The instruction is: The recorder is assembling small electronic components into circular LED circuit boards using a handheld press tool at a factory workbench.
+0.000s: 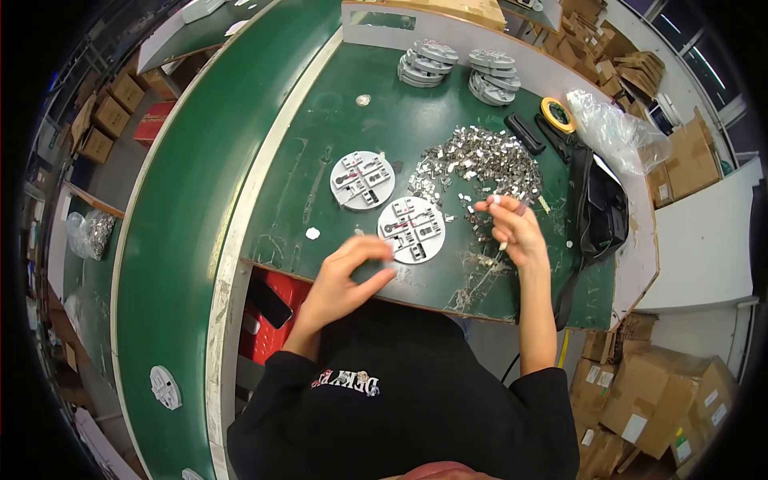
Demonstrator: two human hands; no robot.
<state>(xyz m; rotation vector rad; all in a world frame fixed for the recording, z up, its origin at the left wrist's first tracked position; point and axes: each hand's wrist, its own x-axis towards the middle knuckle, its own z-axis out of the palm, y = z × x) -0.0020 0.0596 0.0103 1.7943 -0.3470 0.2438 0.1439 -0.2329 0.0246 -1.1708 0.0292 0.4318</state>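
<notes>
We see a green worktable [320,168], one person seated at its near edge, both bare hands over the surface.

Left hand [344,276]: hovers at the table's front edge, just beside the nearer round grey plastic disc [411,229]. Fingers curled, thumb and forefinger drawn toward each other in a loose pinch; we cannot tell whether anything small sits between them.

Right hand [512,228]: raised at the near side of the heap of small metal clips [480,164], fingertips pressed together around one or two of the small pieces (too small to make out clearly). A few loose clips lie scattered just under this hand.

A second round grey disc [362,180] lies just beyond and to the left of the first, the two close but apart. Both show a cross-shaped pattern of slots on top.

Further back: two stacks of grey discs [458,68] side by side near the table's far wall. A yellow tape roll [557,114] and a black bag [600,208] sit at the right edge, a crumpled clear plastic bag [616,128] beyond them. Cardboard boxes [648,400] stand on the floor at right.
</notes>
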